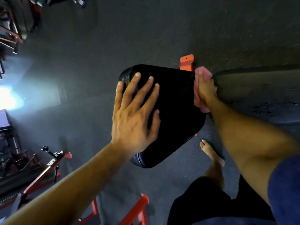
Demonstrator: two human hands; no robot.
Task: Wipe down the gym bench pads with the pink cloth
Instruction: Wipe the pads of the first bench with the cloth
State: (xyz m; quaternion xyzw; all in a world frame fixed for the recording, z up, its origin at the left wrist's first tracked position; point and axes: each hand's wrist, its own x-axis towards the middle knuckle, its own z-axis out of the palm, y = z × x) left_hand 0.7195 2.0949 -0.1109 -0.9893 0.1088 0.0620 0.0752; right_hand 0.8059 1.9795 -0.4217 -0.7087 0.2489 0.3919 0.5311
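Both hands are on the black seat pad. Left hand lies flat on its top with fingers spread and straight, gripping nothing. Right hand grasps the bunched pink cloth and holds it against the pad's right edge, in the gap beside the longer bench pad, which shows wet specks. An orange frame bracket pokes out behind the seat pad. A bare foot stands on the dark floor below.
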